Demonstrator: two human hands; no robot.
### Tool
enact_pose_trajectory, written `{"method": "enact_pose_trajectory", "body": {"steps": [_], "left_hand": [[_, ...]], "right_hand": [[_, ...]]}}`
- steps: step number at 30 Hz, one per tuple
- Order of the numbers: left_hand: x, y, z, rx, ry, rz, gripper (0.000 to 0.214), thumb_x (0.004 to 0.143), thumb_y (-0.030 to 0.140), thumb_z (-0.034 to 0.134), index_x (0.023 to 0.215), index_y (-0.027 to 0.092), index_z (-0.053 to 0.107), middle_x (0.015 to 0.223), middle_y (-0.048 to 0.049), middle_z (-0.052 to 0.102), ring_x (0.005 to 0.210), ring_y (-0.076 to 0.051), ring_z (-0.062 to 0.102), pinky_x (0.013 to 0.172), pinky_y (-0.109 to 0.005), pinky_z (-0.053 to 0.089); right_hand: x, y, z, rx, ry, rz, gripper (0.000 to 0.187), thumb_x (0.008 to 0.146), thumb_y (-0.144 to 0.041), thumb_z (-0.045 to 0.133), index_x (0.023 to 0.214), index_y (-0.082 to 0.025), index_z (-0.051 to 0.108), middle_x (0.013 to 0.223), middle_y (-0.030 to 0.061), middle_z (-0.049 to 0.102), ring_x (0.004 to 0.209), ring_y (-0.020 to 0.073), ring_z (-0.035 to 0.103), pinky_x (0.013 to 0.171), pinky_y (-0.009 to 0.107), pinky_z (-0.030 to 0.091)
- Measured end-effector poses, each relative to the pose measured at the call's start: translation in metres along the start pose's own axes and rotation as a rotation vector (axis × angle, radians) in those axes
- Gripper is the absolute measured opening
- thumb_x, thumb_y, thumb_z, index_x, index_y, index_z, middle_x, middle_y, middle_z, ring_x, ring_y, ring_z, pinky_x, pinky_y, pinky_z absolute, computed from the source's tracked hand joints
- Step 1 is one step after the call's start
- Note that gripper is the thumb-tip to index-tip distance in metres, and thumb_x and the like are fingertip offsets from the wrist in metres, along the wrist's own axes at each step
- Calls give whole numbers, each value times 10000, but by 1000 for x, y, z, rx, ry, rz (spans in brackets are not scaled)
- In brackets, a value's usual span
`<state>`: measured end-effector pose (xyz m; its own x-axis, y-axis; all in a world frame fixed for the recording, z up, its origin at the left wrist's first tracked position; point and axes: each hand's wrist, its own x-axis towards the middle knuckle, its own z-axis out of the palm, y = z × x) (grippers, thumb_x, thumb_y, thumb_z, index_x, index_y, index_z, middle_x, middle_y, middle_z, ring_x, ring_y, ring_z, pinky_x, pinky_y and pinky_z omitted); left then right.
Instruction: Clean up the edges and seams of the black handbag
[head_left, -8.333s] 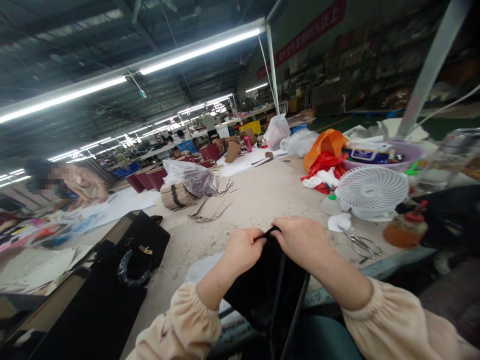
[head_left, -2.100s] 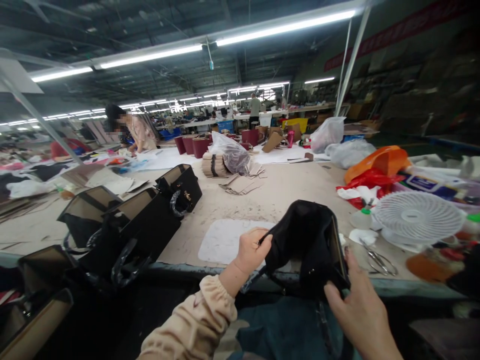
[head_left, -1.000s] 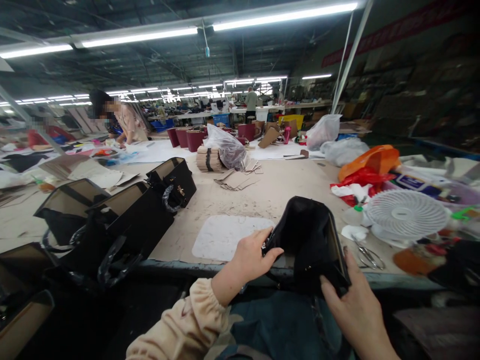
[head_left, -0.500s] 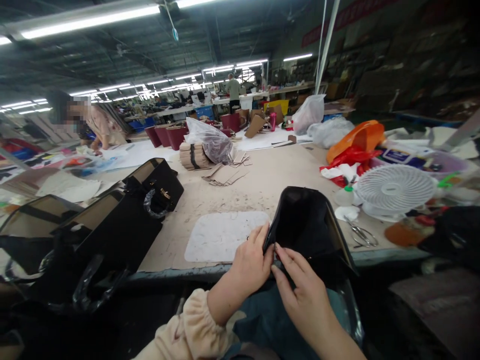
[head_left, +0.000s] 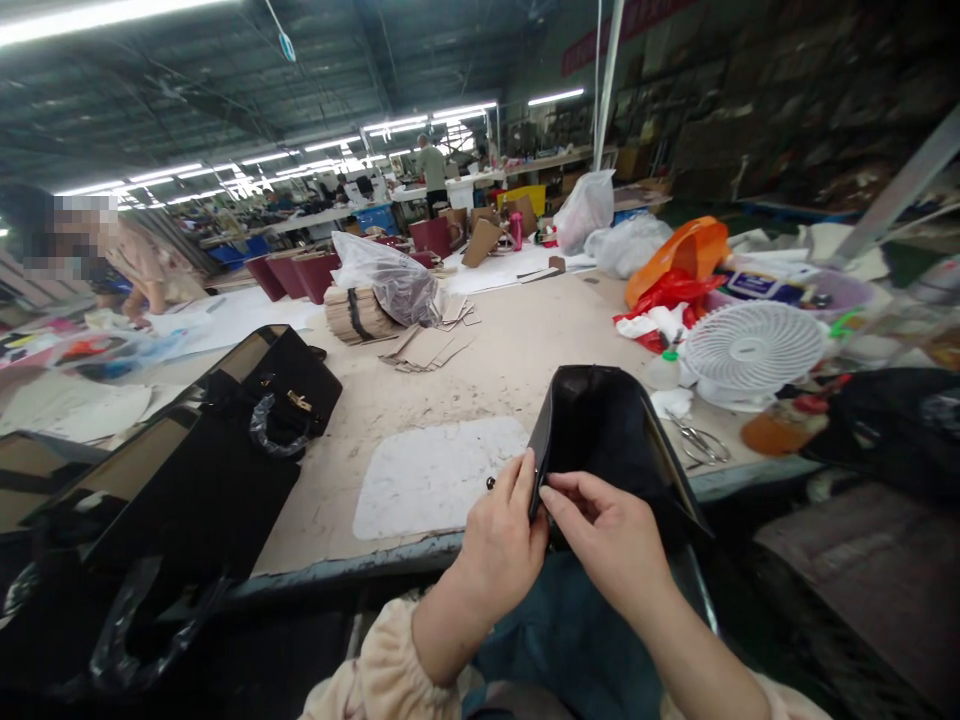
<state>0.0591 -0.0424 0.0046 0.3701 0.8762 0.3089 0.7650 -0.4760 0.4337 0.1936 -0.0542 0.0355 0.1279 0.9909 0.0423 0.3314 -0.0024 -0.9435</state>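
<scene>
A black handbag (head_left: 600, 420) with its mouth spread apart rests against the table's front edge, its dark lining showing. My left hand (head_left: 504, 530) is closed around the bag's left edge, fingers on the outside. At the inner side of that same edge, my right hand (head_left: 607, 525) pinches the rim with thumb and forefinger. A small round metal piece (head_left: 491, 483) shows beside my left fingertips. Under the bag's left side lies a white sheet (head_left: 427, 480). The lower part of the bag is hidden by my hands and forearms.
Several black handbags (head_left: 247, 430) with plastic-wrapped handles stand at left. A bundle of brown card pieces (head_left: 358, 315) lies farther back. To the right are a white fan grille (head_left: 754, 350), scissors (head_left: 701, 445) and a jar of amber liquid (head_left: 780, 428). A person (head_left: 139, 255) leans over the table at far left.
My right hand has shifted up slightly along the bag's edge, its fingers more curled. My left hand keeps its hold. The whole view has swung a little to the right.
</scene>
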Motion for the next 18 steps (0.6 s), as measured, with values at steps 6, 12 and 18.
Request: {"method": "enact_pose_trajectory", "body": {"steps": [6,12,18], "left_hand": [[0,1,2,13,-13,6,588,859,196,396,1416,159,208,1357,-148,411,1175,-250,486,933,-399,474],[-1,3,6,45,1,10,595,856,191,403,1415,152,203,1357,-153,409,1177,-249,486,927,-385,475],[-1,6,8,78,10,25,581,867,209,400,1411,142,206,1342,-159,423,1157,-252,502,899,-377,491]], "right_hand": [[7,-1,-5,93,-71,117,216,728,-342,603,837,-164,657,745,43,688,686,175,641,648,274,520],[13,3,-8,108,-142,162,218,717,-343,596,825,-156,629,699,34,666,666,168,630,622,268,506],[16,-3,-14,82,-172,223,184,670,-274,570,795,-156,635,671,17,660,622,150,613,559,236,474]]}}
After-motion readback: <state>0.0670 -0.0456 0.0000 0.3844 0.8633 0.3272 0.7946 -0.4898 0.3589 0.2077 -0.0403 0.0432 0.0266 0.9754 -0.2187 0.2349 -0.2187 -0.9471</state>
